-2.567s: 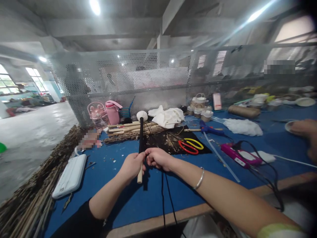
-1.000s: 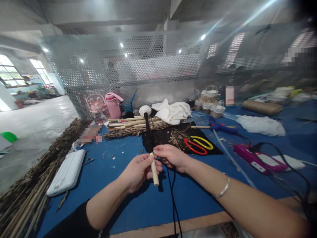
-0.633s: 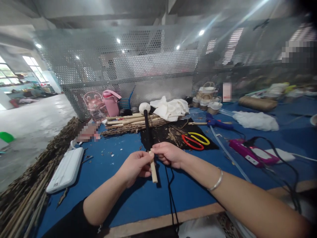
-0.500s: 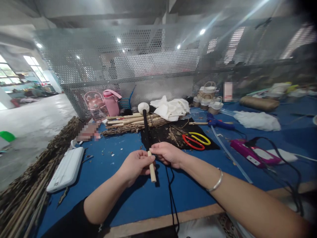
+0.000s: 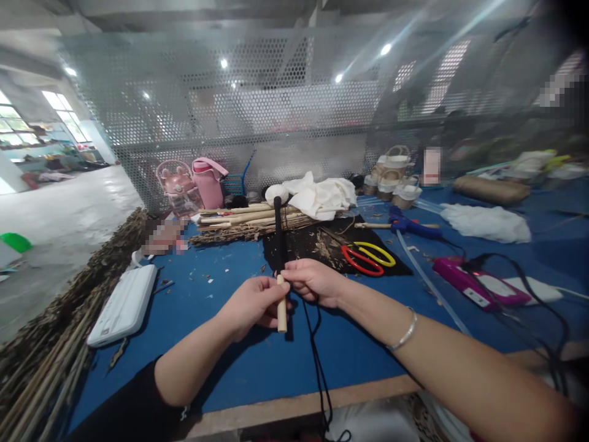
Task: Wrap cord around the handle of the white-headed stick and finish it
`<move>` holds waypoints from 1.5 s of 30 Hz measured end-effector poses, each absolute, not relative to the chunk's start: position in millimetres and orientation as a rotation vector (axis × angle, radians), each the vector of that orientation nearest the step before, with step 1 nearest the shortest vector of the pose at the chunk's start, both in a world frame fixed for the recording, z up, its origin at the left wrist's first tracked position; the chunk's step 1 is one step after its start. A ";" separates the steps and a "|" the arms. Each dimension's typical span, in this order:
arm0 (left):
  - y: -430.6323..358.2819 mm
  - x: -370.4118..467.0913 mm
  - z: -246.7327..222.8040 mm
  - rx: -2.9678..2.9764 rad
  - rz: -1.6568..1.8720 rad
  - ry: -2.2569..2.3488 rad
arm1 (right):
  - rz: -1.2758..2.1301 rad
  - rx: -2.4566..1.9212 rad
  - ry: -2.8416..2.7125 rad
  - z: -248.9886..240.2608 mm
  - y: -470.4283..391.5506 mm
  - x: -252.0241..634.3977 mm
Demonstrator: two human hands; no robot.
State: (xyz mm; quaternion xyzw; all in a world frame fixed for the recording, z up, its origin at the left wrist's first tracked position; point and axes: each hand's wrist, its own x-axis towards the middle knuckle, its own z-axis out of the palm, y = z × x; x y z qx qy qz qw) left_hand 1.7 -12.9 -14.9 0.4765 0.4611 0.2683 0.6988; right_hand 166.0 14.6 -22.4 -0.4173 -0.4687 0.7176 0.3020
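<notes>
Across the table (image 5: 257,368): a black cloth (image 5: 299,245) lies midway, scattered with pale scraps (image 5: 322,247).
Stick (image 5: 282,316): in my grip at the centre, pale end toward me, black length pointing away.
Left hand (image 5: 253,304): thumb on top, fingers beneath, closed round the pale end; best kept steady, I judge.
Right hand (image 5: 317,282): fingertips pinched narrow where pale meets black, apparently on the cord (image 5: 313,345).
Scissors (image 5: 368,254): on the cloth, past my right hand.
Cord: hangs over the near edge; keeping it taut and untangled should help.

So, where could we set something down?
Blue tabletop lies bare between the left forearm and thin black cords, and from those to the right forearm. Farther back is crowded: pale wooden sticks, crumpled white cloth, red-and-yellow-handled scissors.
</notes>
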 end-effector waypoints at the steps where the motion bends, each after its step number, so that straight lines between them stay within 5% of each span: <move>1: -12.9 1.7 -15.9 1.099 0.611 1.071 | 1.887 -1.126 -1.247 -22.5 14.3 165.0; 14: -15.9 3.1 -9.3 1.014 0.681 0.868 | 2.058 -0.852 -1.229 -20.6 16.4 172.1; 22: -17.7 2.9 -11.5 1.130 0.668 1.046 | 1.849 -1.050 -1.309 -22.7 13.5 162.8; 32: -15.6 1.9 -10.5 0.998 0.671 0.878 | 2.061 -0.897 -1.245 -21.7 17.8 172.0; 45: -13.1 1.5 -16.2 1.172 0.726 1.057 | 1.920 -1.015 -1.245 -22.9 14.8 166.6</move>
